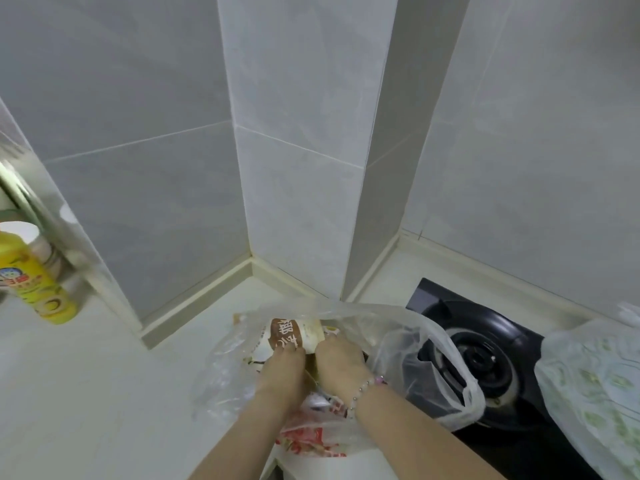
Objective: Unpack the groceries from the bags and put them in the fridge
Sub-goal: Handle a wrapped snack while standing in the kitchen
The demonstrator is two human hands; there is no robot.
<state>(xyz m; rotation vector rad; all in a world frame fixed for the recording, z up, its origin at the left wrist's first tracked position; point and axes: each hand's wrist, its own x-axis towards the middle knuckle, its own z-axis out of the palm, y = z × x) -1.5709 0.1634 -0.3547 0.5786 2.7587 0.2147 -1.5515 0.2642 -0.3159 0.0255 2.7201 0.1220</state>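
early: left hand, right hand fingers grip packet inside clear bag; second bag looks full, fridge unseen.

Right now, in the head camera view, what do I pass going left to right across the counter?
Yellow bottle → left hand → right hand, both gripping the brown-labelled package → black gas burner → green-patterned bag.

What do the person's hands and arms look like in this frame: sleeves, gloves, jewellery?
No sleeves or gloves show on either forearm. The left hand has no jewellery at its wrist. The right hand wears at its wrist a thin bracelet of pale pearl-like beads with one pink bead.
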